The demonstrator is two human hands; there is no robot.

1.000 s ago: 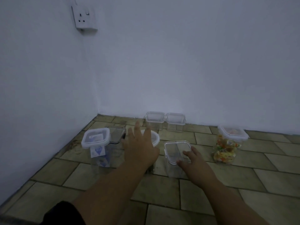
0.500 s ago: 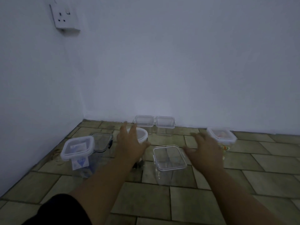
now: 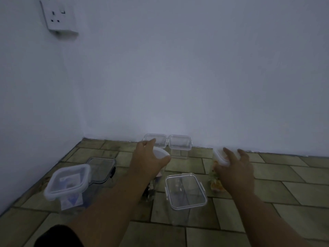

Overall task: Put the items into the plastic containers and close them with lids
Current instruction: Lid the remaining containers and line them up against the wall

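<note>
Several clear plastic containers stand on a tiled floor. My left hand (image 3: 148, 157) curls over the white round lid (image 3: 161, 153) of a tall jar whose body it mostly hides. My right hand (image 3: 235, 166) rests, fingers spread, on the white lid (image 3: 219, 155) of a container holding colourful snacks (image 3: 216, 184). Between my arms stands an empty clear container with a lid (image 3: 186, 190). At the left, a white-lidded container (image 3: 68, 180) holds blue and white packets.
A dark-rimmed lidded container (image 3: 102, 169) sits behind the left one. Two empty lidded containers (image 3: 168, 142) stand against the back wall. White walls meet in a corner at the left, with a wall socket (image 3: 57, 16) high up.
My right hand left the empty middle container and moved right onto the snack container's lid. My left hand stayed on the round lid. The camera shifted closer.
</note>
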